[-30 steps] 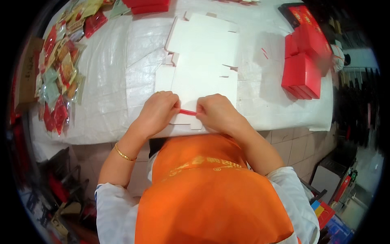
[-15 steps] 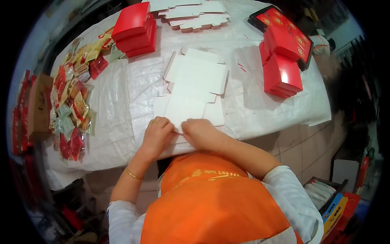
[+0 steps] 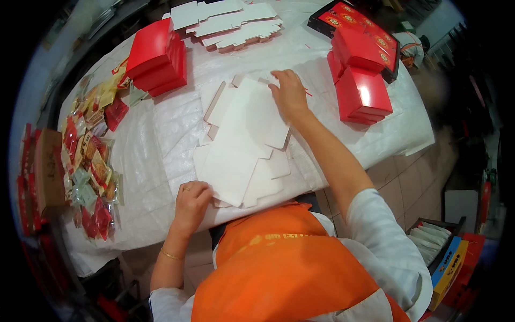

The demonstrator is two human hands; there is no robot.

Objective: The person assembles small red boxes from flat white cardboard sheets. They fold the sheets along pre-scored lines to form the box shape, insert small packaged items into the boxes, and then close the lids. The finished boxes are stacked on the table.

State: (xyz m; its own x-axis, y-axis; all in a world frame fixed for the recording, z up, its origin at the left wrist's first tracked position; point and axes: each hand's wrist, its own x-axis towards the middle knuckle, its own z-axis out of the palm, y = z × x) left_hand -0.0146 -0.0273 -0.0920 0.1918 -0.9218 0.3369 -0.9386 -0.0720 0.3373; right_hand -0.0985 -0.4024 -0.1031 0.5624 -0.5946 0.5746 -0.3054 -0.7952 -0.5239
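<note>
A flat white cardboard box blank (image 3: 236, 139), with flaps and notched edges, lies slanted in front of me on top of more white blanks (image 3: 268, 180). My left hand (image 3: 192, 205) is at its lower left edge, fingers curled in and fingertips at the card's border; the exact grip is partly hidden. At the upper right side of the blank, my right hand (image 3: 289, 96) reaches out with thumb and fingers apart, close to the far flap. Nothing shows between the right fingers.
Red boxes (image 3: 155, 56) are stacked at far left, and more red boxes (image 3: 362, 94) at right beside a black-rimmed tray (image 3: 394, 70). Folded white blanks (image 3: 236, 24) lie at the back. Packaged snacks (image 3: 91, 155) cover the left side of the white-sheeted table (image 3: 150, 177).
My hands have parted from the near edge: the right has reached far and right, the left has shifted slightly left. The top blank has turned and its near end now lies closer to me.
</note>
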